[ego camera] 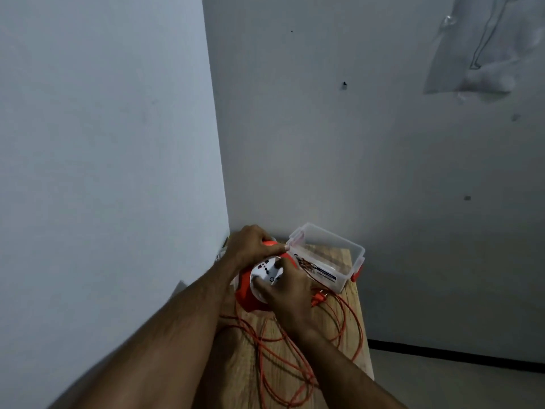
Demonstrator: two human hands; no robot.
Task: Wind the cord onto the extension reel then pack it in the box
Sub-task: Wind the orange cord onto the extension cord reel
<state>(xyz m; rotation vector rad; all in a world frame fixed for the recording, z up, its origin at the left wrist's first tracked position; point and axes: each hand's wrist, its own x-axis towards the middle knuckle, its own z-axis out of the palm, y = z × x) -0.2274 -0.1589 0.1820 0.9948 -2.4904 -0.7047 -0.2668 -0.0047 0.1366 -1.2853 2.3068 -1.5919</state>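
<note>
An orange extension reel [245, 293] with a white socket face [267, 272] sits tilted on the wooden table [345, 314]. My left hand [250, 246] grips the reel's top from behind. My right hand [287, 290] rests on the white face, fingers closed on it. Loose orange cord [283, 358] lies in loops over the table in front of the reel, and its orange plug [319, 299] lies beside my right hand. A clear plastic box [330, 256] with orange latches stands open just behind and to the right of the reel.
The table stands in a corner, with walls close on the left and behind. Its right edge drops to a grey floor [460, 385]. A small white object [221, 252] peeks out behind my left hand by the wall.
</note>
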